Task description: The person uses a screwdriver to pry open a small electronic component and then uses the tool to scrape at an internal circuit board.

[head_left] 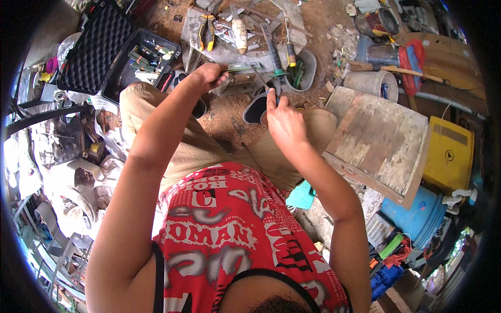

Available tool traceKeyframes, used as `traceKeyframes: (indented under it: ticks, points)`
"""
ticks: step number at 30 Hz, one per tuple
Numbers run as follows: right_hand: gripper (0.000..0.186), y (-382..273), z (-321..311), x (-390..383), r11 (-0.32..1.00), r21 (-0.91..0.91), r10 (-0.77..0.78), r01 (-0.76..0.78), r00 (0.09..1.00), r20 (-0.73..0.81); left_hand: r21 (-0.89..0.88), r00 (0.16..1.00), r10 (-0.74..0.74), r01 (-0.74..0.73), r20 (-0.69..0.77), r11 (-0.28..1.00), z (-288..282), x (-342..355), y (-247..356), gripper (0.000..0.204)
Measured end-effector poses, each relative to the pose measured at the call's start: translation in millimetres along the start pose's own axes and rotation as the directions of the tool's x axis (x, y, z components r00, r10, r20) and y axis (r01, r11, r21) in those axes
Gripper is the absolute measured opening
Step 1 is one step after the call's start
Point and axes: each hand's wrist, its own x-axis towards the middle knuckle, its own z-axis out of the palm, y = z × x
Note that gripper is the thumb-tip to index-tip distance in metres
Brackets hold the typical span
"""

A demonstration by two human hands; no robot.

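Note:
My left hand [211,76] is closed on one end of a narrow, pale green strip [243,67], which looks like a circuit board. The strip lies over a small block [237,81] on the ground. My right hand [286,120] grips a thin metal tool [259,78], index finger stretched along it, its tip close to the strip's right end. The tool's handle is hidden under the hand, so its kind is unclear. Just beyond stands a long dark tool with a green collar [274,57]. A yellow-and-black screwdriver [290,52] and yellow-and-black pliers [206,32] lie farther off.
An open black case [169,49] with foam lid and circuit boards sits left. Ahead, a flat slab [190,34] bears metal bits and a tape-wrapped tool [239,34]. A grey tray [311,73], wooden board [376,141], white bucket [365,82] and yellow box [450,151] stand right.

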Motion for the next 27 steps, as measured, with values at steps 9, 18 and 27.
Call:
traceKeyframes:
  ticks: [9, 18, 27]
  points:
    - [0.037, 32, -37, 37, 0.993, -0.032, -0.117, 0.117, 0.993, 0.002, 0.11, 0.973, 0.225, -0.219, -0.045, 0.969, 6, 1, -7, 0.037]
    - [0.064, 13, 49, -22, 0.979, 0.172, 0.109, -0.107, 0.994, 0.002, 0.032, 0.988, 0.138, -0.137, -0.066, 0.99, 14, -2, -16, 0.036]
    - [0.063, 4, 13, 16, 0.947, 0.275, 0.139, -0.168, 0.983, 0.121, 0.033, 0.925, 0.279, -0.28, -0.257, 0.959, 47, -14, -30, 0.039]
